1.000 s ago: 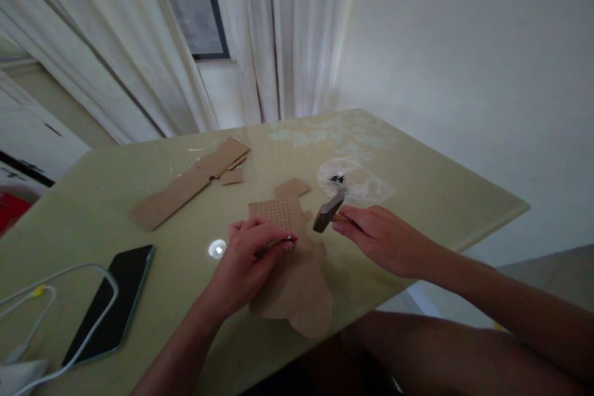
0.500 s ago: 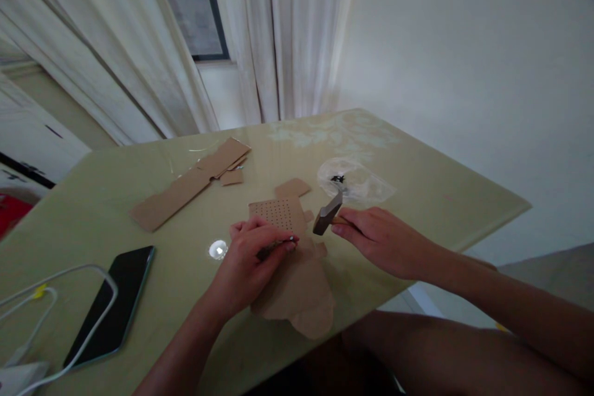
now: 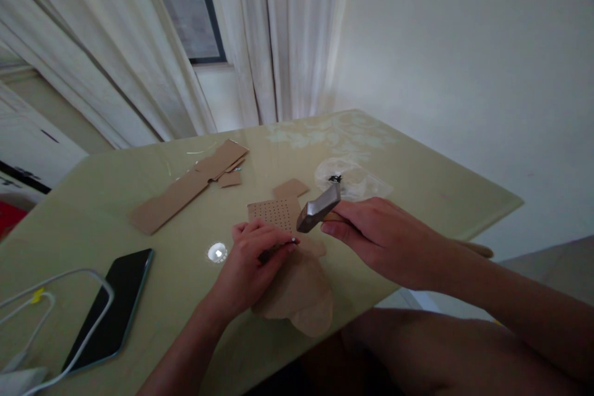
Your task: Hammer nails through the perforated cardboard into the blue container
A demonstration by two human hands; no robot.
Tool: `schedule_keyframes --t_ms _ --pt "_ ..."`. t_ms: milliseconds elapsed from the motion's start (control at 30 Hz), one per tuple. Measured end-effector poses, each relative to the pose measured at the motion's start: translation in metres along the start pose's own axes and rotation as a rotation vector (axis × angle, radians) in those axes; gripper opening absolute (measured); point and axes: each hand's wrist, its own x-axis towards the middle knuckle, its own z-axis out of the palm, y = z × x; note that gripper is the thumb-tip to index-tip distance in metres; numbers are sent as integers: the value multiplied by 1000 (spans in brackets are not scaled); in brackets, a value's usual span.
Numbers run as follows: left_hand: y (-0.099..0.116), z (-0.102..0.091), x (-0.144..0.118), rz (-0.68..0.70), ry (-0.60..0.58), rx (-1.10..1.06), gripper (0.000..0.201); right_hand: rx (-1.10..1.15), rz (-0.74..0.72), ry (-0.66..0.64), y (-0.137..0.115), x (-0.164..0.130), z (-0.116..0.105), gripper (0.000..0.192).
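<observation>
My left hand [image 3: 250, 260] is closed, thumb and forefinger pinching a slim dark piece [image 3: 265, 255] with a bright tip at the fingertips; its kind is not clear. Under this hand lies brown cardboard [image 3: 294, 294], partly hidden, its far part marked with rows of small dark dots [image 3: 276, 213]. In my right hand [image 3: 380, 238] is a hammer [image 3: 319, 207], gripped by its wooden handle close to the head. The hammer head hangs just above and right of the pinched piece, apart from it.
Cardboard strips [image 3: 185, 192] and a loose cardboard piece [image 3: 291, 188] lie farther back. A clear plastic bag [image 3: 366, 182] holding small black bits is beyond the hammer. At left are a phone [image 3: 111, 309] and a white cable [image 3: 104, 284]. The table edge [image 3: 487, 219] runs along the right.
My right hand has brought the hammer left, closer to the pinched piece, and its head has turned. The left hand stays almost in place on the cardboard.
</observation>
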Motion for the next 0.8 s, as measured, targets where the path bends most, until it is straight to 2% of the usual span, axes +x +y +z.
schedule_keyframes --t_ms 100,233,467,600,800 --pt "-1 1 0 13 0 0 12 -16 -25 -4 -11 1 -1 34" --pt "0 1 -1 16 1 -4 16 -40 -75 -72 -16 4 2 31" --pt "2 0 0 37 23 26 14 14 -37 -29 -19 6 -1 30" --pt "3 0 1 20 -8 13 16 -18 -38 -86 -16 7 2 31" --pt "1 1 0 13 -11 12 13 -7 -31 7 -15 6 2 30"
